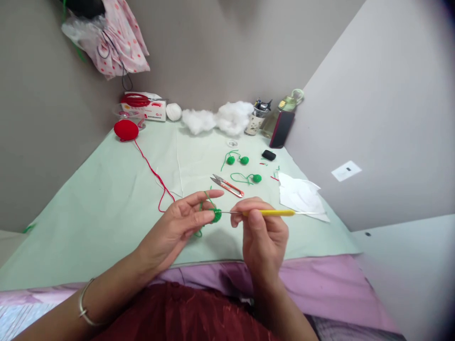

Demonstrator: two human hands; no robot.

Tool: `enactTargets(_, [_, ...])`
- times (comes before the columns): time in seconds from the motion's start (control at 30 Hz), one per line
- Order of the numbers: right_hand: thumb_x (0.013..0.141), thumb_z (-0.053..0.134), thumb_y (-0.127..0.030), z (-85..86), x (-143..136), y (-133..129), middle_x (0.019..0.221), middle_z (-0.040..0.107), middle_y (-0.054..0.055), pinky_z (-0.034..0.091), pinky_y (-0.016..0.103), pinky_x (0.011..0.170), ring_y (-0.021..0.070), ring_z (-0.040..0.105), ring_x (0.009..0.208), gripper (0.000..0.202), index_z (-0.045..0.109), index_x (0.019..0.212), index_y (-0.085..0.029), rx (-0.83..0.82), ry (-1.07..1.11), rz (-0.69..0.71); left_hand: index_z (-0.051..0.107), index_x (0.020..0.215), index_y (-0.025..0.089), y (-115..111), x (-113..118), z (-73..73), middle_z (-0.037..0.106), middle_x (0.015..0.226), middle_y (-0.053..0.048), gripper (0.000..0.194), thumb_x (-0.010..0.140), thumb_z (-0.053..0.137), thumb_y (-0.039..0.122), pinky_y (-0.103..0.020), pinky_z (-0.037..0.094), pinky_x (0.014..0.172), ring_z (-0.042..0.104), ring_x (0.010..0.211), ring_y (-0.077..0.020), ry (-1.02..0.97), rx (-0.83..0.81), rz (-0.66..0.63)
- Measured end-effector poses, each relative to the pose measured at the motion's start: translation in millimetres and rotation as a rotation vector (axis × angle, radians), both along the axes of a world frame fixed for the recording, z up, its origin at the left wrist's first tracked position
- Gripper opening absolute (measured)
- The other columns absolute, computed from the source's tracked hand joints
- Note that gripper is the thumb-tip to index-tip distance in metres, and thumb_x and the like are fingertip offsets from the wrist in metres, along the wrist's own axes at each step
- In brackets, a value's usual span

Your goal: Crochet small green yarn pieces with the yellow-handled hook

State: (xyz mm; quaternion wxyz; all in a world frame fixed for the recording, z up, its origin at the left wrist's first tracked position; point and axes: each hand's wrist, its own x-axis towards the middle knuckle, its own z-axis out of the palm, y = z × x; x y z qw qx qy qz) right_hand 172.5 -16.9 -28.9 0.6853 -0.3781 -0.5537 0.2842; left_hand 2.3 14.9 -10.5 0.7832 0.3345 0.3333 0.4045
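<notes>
Pinched between the thumb and fingers of my left hand point(186, 215) is a small green crocheted piece point(216, 215). Green yarn point(209, 199) runs up from it to my raised index finger, and a loop hangs below. My right hand point(265, 232) grips a crochet hook point(277, 212) by its yellow handle, holding it level. The hook's thin metal shaft points left and its tip meets the green piece; whether it passes through a stitch I cannot tell. Just beyond my hands lie orange-handled thread snips point(229, 186) with their blades apart.
Several small green crocheted balls point(257, 178) with yarn tails lie past the snips. A red yarn ball point(126, 130) trails its strand toward my left hand. White stuffing point(234, 117), a pen cup point(256, 121), a bottle point(284, 106) and a phone point(282, 130) stand behind; paper point(300, 194) lies right.
</notes>
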Motion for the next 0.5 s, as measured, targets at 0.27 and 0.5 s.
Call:
enactTargets(0.27, [0.100,0.062,-0.013,-6.2,-8.3,-1.0,0.098,0.077,0.004,0.059,0.034,0.075,0.0182,0.072,0.087,0.024,0.077,0.111,-0.028,0.107,-0.357,-0.137,0.082,0.119,0.029,-6.5,8.1,-2.8,0.070,0.086,0.002,0.041,0.079,0.091,0.029,-0.025,0.046,0.082,0.059,0.082,-0.0132,0.017,0.110,0.077])
enactTargets(0.5, [0.102,0.058,-0.014,-3.0,-1.3,-0.8,0.090,0.076,0.004,0.058,0.036,0.070,0.0183,0.069,0.079,0.025,0.078,0.108,-0.028,0.118,-0.239,-0.165,0.084,0.116,0.022,1.4,5.3,-1.2,0.056,0.069,0.007,0.039,0.078,0.090,0.028,-0.029,0.051,0.088,0.027,0.052,-0.0036,-0.108,-0.135,0.011])
